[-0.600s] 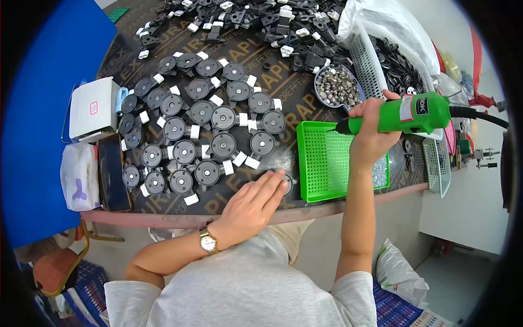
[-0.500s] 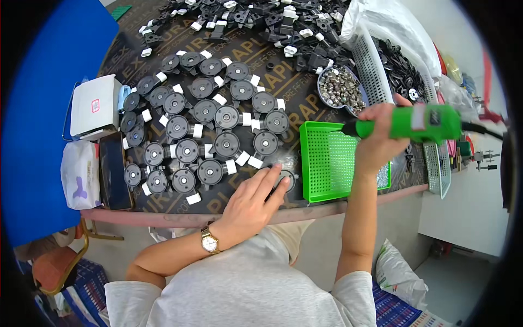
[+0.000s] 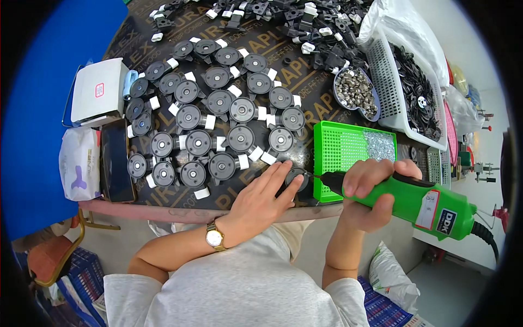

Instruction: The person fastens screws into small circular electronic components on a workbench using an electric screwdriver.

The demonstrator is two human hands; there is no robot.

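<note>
While our right hand [image 3: 370,199] is clamped around the green screwdriver [image 3: 430,204], the left [image 3: 265,199] lies over a black disc part [image 3: 296,177] just left of the green tray [image 3: 318,158]; can't tell if it grips. Disc probably light, stiff plastic: we'd hold the rim, clear of the bit. Driver likely heavier, smooth: mid-barrel. Versus earlier frame, driver's lower, bit now by the disc; contact unclear.

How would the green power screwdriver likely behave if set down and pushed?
The green power screwdriver is probably stiff, given its hard-looking casing. It likely feels rear-heavy, since the thick body extends well behind the right hand. Its rounded barrel might roll when pushed, though the black cord at its back could check that.
</note>
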